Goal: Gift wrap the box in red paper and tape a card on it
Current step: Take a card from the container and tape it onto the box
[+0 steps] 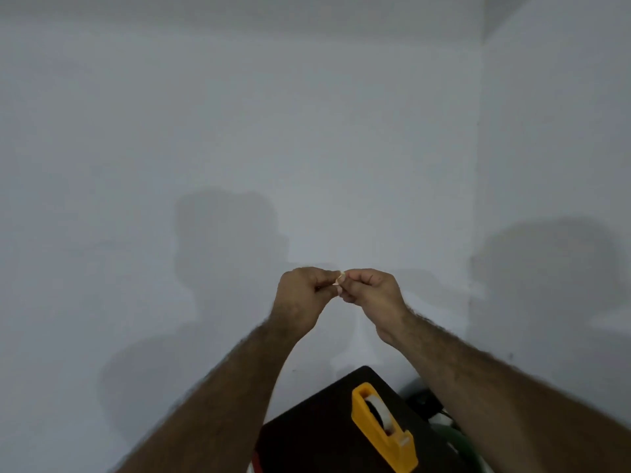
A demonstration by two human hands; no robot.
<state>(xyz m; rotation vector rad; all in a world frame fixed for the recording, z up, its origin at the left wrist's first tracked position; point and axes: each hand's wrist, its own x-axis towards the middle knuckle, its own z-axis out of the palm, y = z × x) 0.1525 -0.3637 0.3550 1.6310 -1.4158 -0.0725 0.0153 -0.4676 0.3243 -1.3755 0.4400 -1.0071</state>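
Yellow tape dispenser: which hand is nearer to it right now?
Right, slightly. Both hands are raised well above the yellow tape dispenser, together pinching a small piece of tape. The right hand is almost straight over it; the left hand is farther left.

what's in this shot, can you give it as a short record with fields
left hand: left hand raised in front of the wall, pinching a small piece of tape
right hand: right hand pinching the same piece from the other side
tape: pale, tiny, held between both hands
tape dispenser: yellow tape dispenser standing on the dark table, untouched
box, red paper, card: not clearly in view
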